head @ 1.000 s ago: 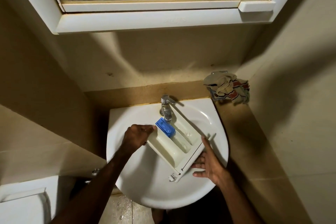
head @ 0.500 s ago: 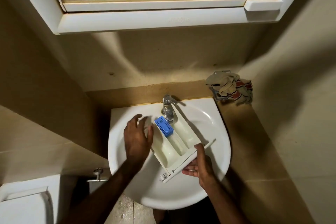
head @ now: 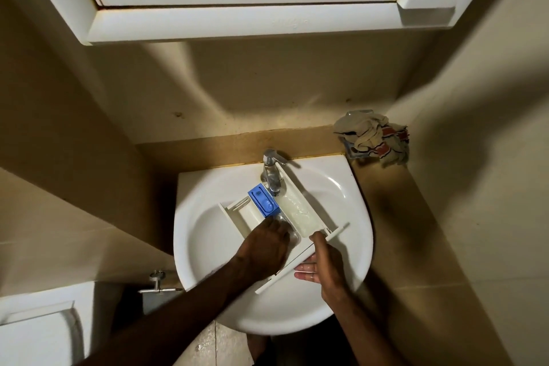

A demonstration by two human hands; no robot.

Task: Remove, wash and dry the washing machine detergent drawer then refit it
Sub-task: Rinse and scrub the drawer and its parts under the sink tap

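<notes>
Beige tiled walls close round a white round ceramic basin (head: 208, 246) set in a tan desk (head: 395, 217). Nearest, the right hand (head: 322, 266) grips the front panel of the white plastic detergent drawer (head: 300, 211), thumb over its edge. The left hand (head: 267, 246) reaches into the middle compartment, fingers curled and half hidden. That drawer lies tilted across the basin, its blue plastic insert (head: 263, 200) beside the chrome tap (head: 271, 172). Farther right, a crumpled beige striped cloth (head: 374, 137) sits in the corner.
</notes>
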